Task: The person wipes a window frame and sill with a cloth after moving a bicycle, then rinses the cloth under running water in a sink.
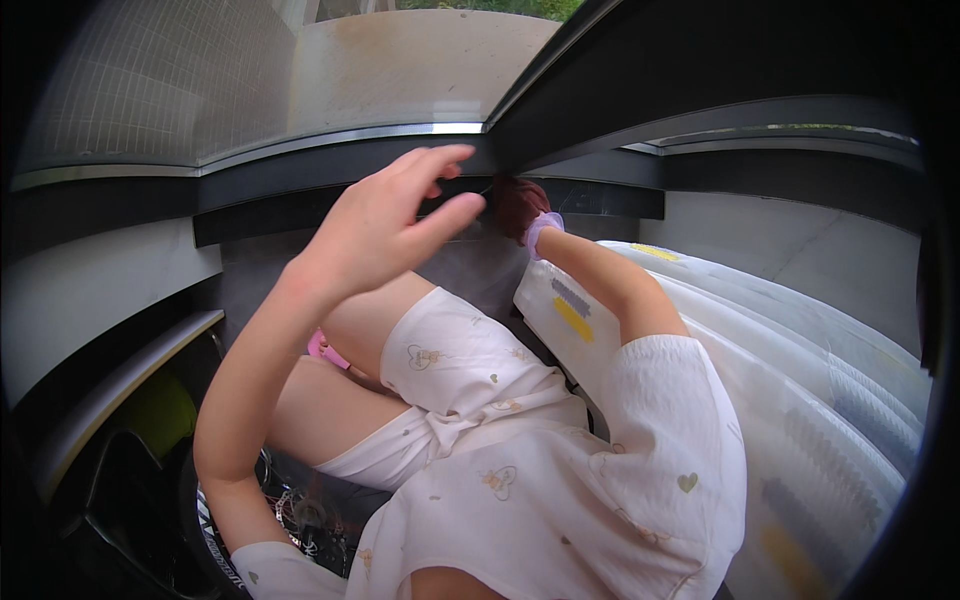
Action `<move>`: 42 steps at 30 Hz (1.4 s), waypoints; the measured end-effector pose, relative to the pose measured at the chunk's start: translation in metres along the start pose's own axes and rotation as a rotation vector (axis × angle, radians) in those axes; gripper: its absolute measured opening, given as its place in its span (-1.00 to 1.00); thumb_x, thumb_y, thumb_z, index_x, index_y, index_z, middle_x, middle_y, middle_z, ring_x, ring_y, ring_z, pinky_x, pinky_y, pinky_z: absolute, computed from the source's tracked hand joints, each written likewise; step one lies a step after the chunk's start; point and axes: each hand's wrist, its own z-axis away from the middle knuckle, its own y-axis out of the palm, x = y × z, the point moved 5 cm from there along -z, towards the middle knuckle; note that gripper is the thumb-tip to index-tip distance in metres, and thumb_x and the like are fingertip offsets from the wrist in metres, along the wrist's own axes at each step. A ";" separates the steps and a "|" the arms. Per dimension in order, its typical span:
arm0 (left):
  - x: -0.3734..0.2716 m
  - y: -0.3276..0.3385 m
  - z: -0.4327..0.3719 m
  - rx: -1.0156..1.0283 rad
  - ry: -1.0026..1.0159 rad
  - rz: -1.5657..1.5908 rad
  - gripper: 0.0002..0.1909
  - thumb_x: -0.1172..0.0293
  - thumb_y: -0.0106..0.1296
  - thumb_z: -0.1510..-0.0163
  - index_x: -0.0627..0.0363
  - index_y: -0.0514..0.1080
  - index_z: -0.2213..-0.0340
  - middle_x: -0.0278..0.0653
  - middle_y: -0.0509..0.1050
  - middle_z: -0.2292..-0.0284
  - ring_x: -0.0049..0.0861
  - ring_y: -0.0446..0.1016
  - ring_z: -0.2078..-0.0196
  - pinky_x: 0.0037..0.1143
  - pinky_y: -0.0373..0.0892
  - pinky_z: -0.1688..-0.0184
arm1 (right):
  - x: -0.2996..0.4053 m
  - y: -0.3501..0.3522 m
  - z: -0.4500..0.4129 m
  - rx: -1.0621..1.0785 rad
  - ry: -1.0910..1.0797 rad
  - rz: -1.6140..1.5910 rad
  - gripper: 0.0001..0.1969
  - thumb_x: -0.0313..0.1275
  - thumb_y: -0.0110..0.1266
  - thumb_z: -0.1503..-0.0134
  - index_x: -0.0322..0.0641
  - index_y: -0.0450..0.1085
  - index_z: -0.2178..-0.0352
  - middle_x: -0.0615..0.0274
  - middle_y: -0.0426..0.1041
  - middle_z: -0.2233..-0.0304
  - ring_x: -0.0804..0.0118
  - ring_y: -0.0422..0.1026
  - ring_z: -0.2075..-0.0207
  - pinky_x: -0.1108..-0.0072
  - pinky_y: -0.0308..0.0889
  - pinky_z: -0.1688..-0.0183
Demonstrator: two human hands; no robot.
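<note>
My left hand [382, 214] is raised in front of the low dark window frame, bare, with its thumb and fingers apart and nothing in it. Lower down in the corner, my right hand [523, 210] is wrapped in or gripping a bunched dark red cloth [517, 204], which hides its fingers. A pale purple cuff [543, 234] circles the right wrist. The cloth is up against the dark ledge [585, 196] under a thick black post [645, 75]. I am crouched, with bare knees bent towards the ledge.
A white translucent cover with yellow and grey patches [795, 397] drapes a bulky thing close on my right. At lower left are a bicycle wheel [311, 514], a black plastic thing [127, 517] and a board's edge [135, 390]. A pink slipper [328, 349] shows below my legs.
</note>
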 end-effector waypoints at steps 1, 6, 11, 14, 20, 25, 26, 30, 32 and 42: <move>-0.031 -0.002 -0.006 -0.051 0.123 -0.071 -0.56 0.31 -0.11 0.13 0.14 0.14 0.16 -0.15 0.28 0.33 -0.51 0.28 0.37 -0.58 0.21 0.27 | -0.003 0.000 0.002 0.019 0.009 0.002 -0.76 -0.41 -0.19 0.15 -0.24 0.26 0.38 0.08 0.34 0.42 0.25 0.35 0.39 0.47 0.23 0.37; -0.105 -0.020 -0.037 -0.240 0.276 -0.210 -0.42 0.27 -0.03 0.20 0.12 0.06 0.11 -0.12 0.26 0.24 -0.40 0.27 0.25 -0.52 0.20 0.22 | -0.032 -0.008 0.027 0.147 0.103 0.035 -0.77 -0.42 -0.19 0.17 -0.25 0.26 0.41 0.07 0.34 0.45 0.24 0.35 0.41 0.46 0.24 0.40; -0.120 -0.020 -0.069 -0.068 0.347 -0.142 -0.22 0.17 -0.06 0.19 0.44 -0.16 0.09 0.24 0.04 0.14 -0.09 0.08 0.08 -0.47 0.06 0.08 | -0.072 0.000 0.050 0.257 0.207 0.026 -0.78 -0.42 -0.19 0.18 -0.25 0.26 0.43 0.07 0.34 0.47 0.23 0.36 0.44 0.44 0.24 0.43; -0.122 0.009 -0.076 -0.436 0.313 -0.067 -0.31 0.24 -0.05 0.20 0.33 -0.06 0.09 0.18 0.13 0.20 -0.13 0.20 0.18 -0.49 0.13 0.14 | -0.099 -0.002 0.059 0.280 0.258 0.010 -0.79 -0.42 -0.19 0.19 -0.25 0.26 0.45 0.06 0.34 0.49 0.22 0.36 0.45 0.43 0.24 0.45; -0.129 0.019 -0.081 -0.233 0.288 -0.202 -0.39 0.36 0.01 0.23 0.21 0.05 0.10 -0.14 0.16 0.12 -0.36 0.14 0.06 -0.44 0.16 0.14 | -0.145 0.006 0.057 0.225 0.296 0.018 -0.80 -0.43 -0.19 0.21 -0.25 0.25 0.48 0.06 0.34 0.52 0.21 0.37 0.48 0.41 0.25 0.49; -0.137 0.029 -0.085 -0.204 0.274 -0.294 -0.44 0.42 -0.02 0.21 0.20 0.08 0.11 -0.13 0.14 0.11 -0.37 0.16 0.09 -0.44 0.16 0.14 | -0.169 0.004 0.045 0.098 0.255 0.126 -0.82 -0.43 -0.18 0.22 -0.26 0.25 0.51 0.05 0.35 0.54 0.20 0.37 0.51 0.40 0.25 0.52; -0.138 0.032 -0.085 -0.199 0.277 -0.298 -0.44 0.42 -0.02 0.21 0.20 0.08 0.11 -0.13 0.14 0.11 -0.37 0.16 0.09 -0.44 0.16 0.14 | -0.176 0.008 0.046 0.072 0.237 0.152 -0.82 -0.43 -0.18 0.23 -0.26 0.25 0.51 0.05 0.35 0.55 0.20 0.37 0.51 0.39 0.25 0.53; -0.144 0.043 -0.087 -0.240 0.293 -0.310 -0.37 0.38 0.06 0.31 0.25 0.08 0.16 -0.15 0.25 0.25 -0.37 0.24 0.20 -0.44 0.18 0.20 | -0.221 0.051 0.055 -0.093 0.097 0.277 -0.87 -0.43 -0.18 0.25 -0.25 0.22 0.59 -0.02 0.33 0.56 0.15 0.37 0.50 0.38 0.25 0.56; -0.138 0.040 -0.083 -0.264 0.275 -0.350 -0.39 0.40 0.07 0.32 0.27 0.09 0.17 -0.15 0.25 0.25 -0.38 0.24 0.20 -0.45 0.18 0.19 | -0.212 0.019 0.053 -0.104 0.147 0.297 -0.88 -0.44 -0.19 0.25 -0.23 0.23 0.59 -0.01 0.33 0.56 0.15 0.37 0.52 0.39 0.24 0.57; -0.152 0.048 -0.080 -0.252 0.303 -0.376 -0.38 0.49 0.03 0.32 0.28 0.07 0.15 -0.12 0.23 0.22 -0.38 0.21 0.17 -0.43 0.16 0.15 | -0.310 0.087 0.052 -0.335 0.167 -0.184 -0.83 -0.45 0.00 0.41 -0.22 0.23 0.66 0.04 0.34 0.59 0.19 0.35 0.57 0.51 0.25 0.56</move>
